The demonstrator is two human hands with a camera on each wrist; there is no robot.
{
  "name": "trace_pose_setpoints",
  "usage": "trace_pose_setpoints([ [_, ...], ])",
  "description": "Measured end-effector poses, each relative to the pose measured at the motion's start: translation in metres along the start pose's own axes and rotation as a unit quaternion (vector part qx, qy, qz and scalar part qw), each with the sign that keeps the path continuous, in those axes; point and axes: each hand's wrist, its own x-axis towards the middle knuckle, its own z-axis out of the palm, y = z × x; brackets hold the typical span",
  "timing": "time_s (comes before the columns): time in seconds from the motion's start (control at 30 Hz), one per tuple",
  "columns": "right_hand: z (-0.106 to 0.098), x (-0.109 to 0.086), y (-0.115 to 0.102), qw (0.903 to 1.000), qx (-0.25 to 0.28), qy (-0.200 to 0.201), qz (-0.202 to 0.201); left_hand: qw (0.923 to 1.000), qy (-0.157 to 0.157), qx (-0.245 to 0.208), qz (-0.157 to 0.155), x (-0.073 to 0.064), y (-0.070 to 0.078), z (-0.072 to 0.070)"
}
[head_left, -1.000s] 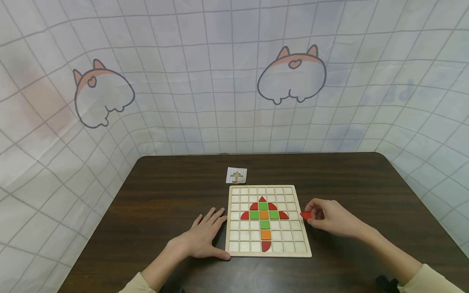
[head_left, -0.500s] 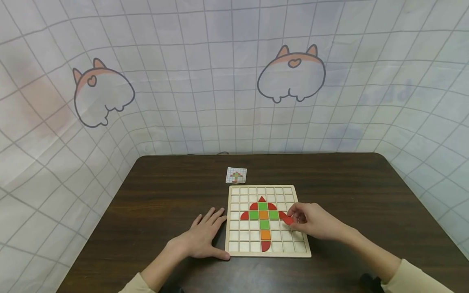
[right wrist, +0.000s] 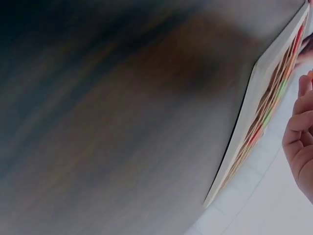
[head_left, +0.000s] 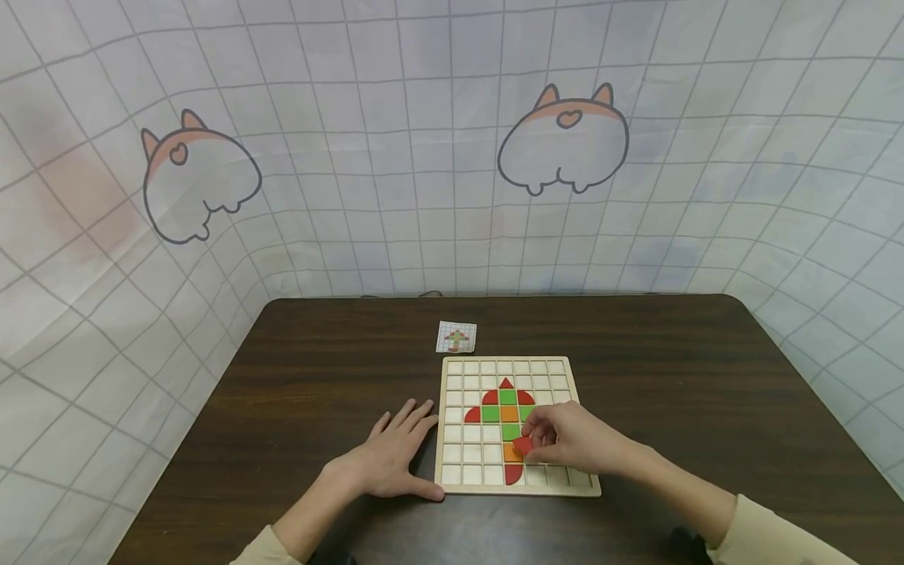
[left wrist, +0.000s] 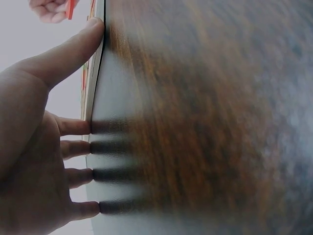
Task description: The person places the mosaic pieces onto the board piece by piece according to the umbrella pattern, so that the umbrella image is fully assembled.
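A square wooden grid board (head_left: 487, 475) lies on the dark table, with red, green and orange tiles set in its cells in an arrow-like pattern. My right hand (head_left: 575, 439) is over the board's right half and pinches a red tile (head_left: 523, 446) between thumb and fingers, just above the lower orange tile (head_left: 510, 453). The held tile's full outline is partly hidden by the fingers. Spread on the table at the board's left edge, my left hand (head_left: 391, 463) touches the frame near its lower left corner with the thumb (left wrist: 90, 32).
Behind the board lies a small printed card (head_left: 456, 337) with a similar coloured pattern on a grid. The dark wood table (head_left: 339, 353) reaches back to a white grid-patterned curtain (head_left: 395, 196), which hangs around the back and sides.
My right hand has carried the red tile leftward and towards me, from beyond the board's right edge to over its lower middle. The left hand has stayed in place.
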Motion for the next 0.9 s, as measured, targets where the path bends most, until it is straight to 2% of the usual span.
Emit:
trace_pose_setpoints([
  [0.3, 0.015, 0.008, -0.016, 0.9989, 0.031, -0.034, -0.005, 1.0000, 0.002, -0.002, 0.002, 0.000, 0.002, -0.002],
  [0.47, 0.020, 0.011, -0.022, 0.9984, 0.037, -0.042, 0.005, 1.0000, -0.001, -0.003, 0.000, 0.000, 0.001, -0.002],
  [0.9, 0.033, 0.018, -0.029, 0.9977, -0.042, -0.053, -0.010, 1.0000, -0.001, -0.002, -0.003, 0.002, 0.000, -0.001],
])
